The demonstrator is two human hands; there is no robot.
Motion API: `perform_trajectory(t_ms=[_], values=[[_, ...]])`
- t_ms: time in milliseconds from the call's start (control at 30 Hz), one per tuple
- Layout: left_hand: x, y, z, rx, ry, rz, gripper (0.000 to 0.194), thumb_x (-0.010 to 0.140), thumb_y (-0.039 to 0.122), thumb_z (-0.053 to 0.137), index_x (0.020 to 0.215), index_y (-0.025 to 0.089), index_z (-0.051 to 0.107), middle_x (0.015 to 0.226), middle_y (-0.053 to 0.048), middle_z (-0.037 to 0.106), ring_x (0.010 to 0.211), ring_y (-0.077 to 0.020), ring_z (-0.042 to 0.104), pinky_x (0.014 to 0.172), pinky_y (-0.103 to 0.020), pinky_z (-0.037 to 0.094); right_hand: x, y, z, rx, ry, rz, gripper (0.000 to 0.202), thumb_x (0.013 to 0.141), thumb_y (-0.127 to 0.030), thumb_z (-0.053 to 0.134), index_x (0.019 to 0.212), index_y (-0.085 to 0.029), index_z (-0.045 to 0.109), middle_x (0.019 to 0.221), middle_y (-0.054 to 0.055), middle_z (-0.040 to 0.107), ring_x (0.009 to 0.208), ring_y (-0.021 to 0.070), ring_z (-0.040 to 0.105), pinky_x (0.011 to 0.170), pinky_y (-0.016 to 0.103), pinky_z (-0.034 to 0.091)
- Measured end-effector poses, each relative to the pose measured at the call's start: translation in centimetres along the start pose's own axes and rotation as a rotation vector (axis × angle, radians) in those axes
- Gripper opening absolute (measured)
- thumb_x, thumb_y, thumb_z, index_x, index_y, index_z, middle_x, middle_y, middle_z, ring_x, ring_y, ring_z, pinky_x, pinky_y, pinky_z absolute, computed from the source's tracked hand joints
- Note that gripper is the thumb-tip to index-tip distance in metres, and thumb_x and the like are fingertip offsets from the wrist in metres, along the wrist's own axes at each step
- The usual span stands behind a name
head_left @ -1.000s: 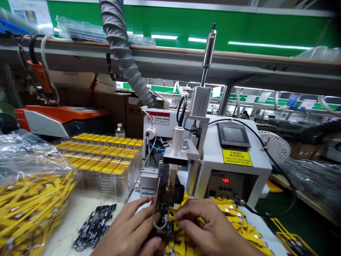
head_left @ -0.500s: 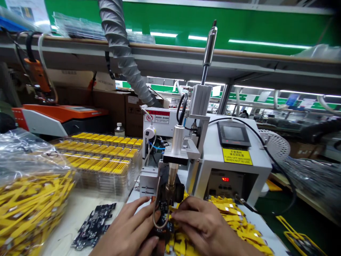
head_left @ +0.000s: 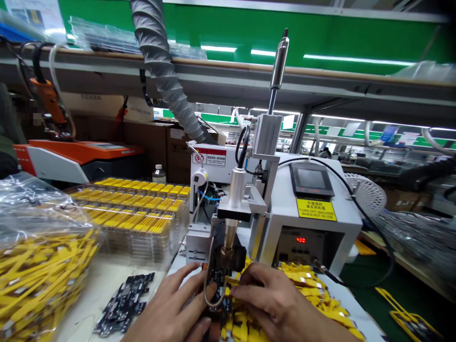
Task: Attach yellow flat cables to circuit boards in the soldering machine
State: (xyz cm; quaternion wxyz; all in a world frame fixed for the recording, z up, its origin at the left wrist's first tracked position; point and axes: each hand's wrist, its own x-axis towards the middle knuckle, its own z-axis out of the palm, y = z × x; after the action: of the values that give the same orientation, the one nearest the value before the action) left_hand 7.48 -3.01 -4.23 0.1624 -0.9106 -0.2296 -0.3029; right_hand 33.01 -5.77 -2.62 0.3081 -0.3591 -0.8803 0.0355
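One dark board (head_left: pixel 216 278) under the metal head (head_left: pixel 231 235), lower centre, apparently mid-work: right hand (head_left: pixel 276 297) pinches a yellow strip (head_left: pixel 233 282) at its edge, any join hidden. Left hand (head_left: pixel 174 301) against board's left side, grip can't be told. Untouched: more boards (head_left: pixel 123 306), lower left; yellow heap (head_left: pixel 329 308), lower right, finished or waiting unclear.

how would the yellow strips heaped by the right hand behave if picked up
The yellow strips look thin, so are probably light and fairly flexible. They overlap at odd angles beside the right hand, so some may drag others along.
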Motion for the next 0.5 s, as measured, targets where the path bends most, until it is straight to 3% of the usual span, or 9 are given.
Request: perform_trajectory(t_ms=[267,400,500], values=[[0.3,0.1,0.1,0.033,-0.034,0.035,0.046,0.088,0.010,0.048,0.130,0.022,0.060,0.132,-0.009,0.065,0.120,-0.0296,0.060,0.094,-0.041,0.057,0.2,-0.6,-0.8,-0.223,-0.104,-0.076,0.014,0.090,-0.011,0.059,0.100,-0.016,0.068,0.087,0.009,0.059,0.075,0.0221,0.056,0.061,0.029,0.048],[0.6,-0.2,0.0,0.137,-0.078,0.135,0.041,0.091,0.012,0.046,0.128,0.017,0.061,0.129,-0.015,0.067,0.117,-0.0354,0.062,0.089,-0.048,0.058,0.2,-0.5,-1.0,-0.235,-0.122,-0.043,0.020,0.090,-0.011,0.060,0.106,-0.021,0.067,0.089,0.008,0.058,0.078,0.0225,0.055,0.064,0.030,0.049],[1.0,-0.3,-0.5,0.118,-0.083,0.165,0.040,0.093,0.015,0.047,0.131,0.019,0.060,0.124,-0.013,0.070,0.116,-0.0345,0.063,0.094,-0.049,0.055,0.2,-0.5,-1.1,-0.194,-0.108,-0.007,0.026,0.089,-0.010,0.060,0.109,-0.024,0.068,0.089,0.007,0.057,0.077,0.0214,0.054,0.064,0.029,0.048]])
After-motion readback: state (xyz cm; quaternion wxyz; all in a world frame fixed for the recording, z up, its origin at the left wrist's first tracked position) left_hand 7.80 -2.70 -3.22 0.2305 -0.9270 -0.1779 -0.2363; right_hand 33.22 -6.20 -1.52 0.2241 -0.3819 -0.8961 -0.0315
